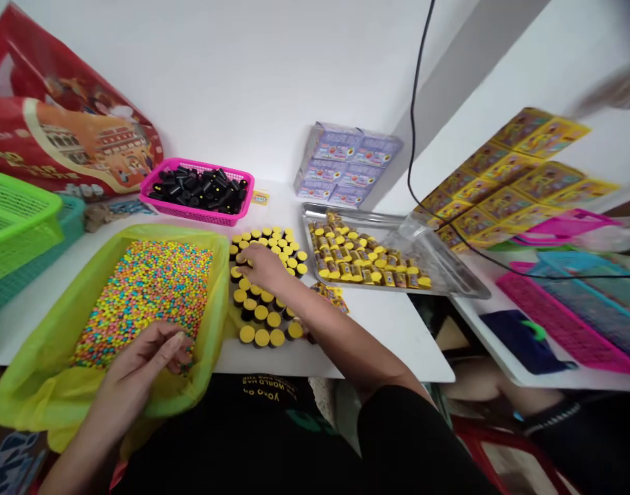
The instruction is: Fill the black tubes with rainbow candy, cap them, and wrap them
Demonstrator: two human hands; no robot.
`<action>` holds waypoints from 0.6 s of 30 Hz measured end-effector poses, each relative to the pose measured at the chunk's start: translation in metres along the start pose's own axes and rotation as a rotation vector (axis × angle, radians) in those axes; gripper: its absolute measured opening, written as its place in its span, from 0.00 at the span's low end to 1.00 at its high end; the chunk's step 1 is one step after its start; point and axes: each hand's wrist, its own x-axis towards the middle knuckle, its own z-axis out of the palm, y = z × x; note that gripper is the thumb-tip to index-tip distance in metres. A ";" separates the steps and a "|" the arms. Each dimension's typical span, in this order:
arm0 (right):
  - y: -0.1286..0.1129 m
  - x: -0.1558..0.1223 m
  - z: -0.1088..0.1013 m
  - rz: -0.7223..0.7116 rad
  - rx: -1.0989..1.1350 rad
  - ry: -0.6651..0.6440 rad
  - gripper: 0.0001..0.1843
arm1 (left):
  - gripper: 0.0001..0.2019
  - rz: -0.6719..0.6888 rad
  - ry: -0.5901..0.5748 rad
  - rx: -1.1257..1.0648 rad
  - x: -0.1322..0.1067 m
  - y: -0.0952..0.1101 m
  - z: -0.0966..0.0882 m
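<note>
My left hand [148,359] is over the near edge of a bin full of small multicoloured candy balls [155,282]. Its thumb and fingers are drawn together; whatever they hold is hidden. The bin is lined with a yellow plastic bag [221,275]. My right hand [265,266] reaches among upright black canisters with yellow lids [261,313], which stand close together on the white table. Its fingertips close around one canister [241,259] at the left side of the group, partly covered by the fingers.
Behind stands a pink basket [196,213] of black canisters [206,187]. A metal tray [449,275] holds wrapped canisters [366,258]. Purple boxes [346,163] and yellow boxes [511,179] are stacked behind. Green baskets [16,227] sit left. A black cable [413,103] hangs down; another person's leg [495,388] shows right.
</note>
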 end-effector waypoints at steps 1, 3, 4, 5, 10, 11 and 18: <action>0.008 -0.003 -0.010 0.030 0.003 0.009 0.09 | 0.15 0.001 -0.003 0.002 0.000 0.001 0.000; 0.030 -0.010 -0.032 0.108 0.001 0.010 0.08 | 0.16 -0.001 -0.012 0.009 0.000 0.001 -0.001; 0.043 -0.015 -0.042 0.160 -0.010 -0.006 0.06 | 0.16 -0.004 -0.017 0.018 -0.001 0.000 -0.001; 0.055 -0.022 -0.050 0.225 -0.029 -0.045 0.05 | 0.17 -0.006 -0.016 0.030 -0.001 -0.001 -0.002; 0.088 -0.066 -0.059 0.342 -0.091 -0.218 0.04 | 0.22 -0.023 0.020 0.067 -0.003 -0.010 -0.003; 0.089 -0.073 -0.055 0.338 -0.090 -0.222 0.05 | 0.22 -0.031 0.024 0.070 -0.003 -0.012 -0.003; 0.107 -0.065 -0.041 0.388 -0.156 -0.042 0.09 | 0.21 -0.045 0.010 0.085 -0.002 -0.015 -0.002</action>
